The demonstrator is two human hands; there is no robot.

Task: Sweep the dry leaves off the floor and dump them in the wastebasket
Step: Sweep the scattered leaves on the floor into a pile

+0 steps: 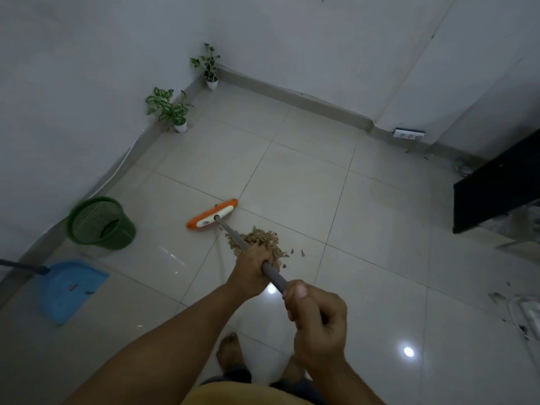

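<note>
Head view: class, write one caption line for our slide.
Both hands, left hand ahead of right hand, grip a broom beside piled dry leaves; green wastebasket and blue dustpan wait nearby.

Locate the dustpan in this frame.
In the head view, the blue dustpan lies on the floor at the lower left, by the wall, just nearer the camera than the green wastebasket.

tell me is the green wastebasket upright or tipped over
Tilted, not flat: the green wastebasket leans by the wall, its open mouth angled toward the camera.
</note>
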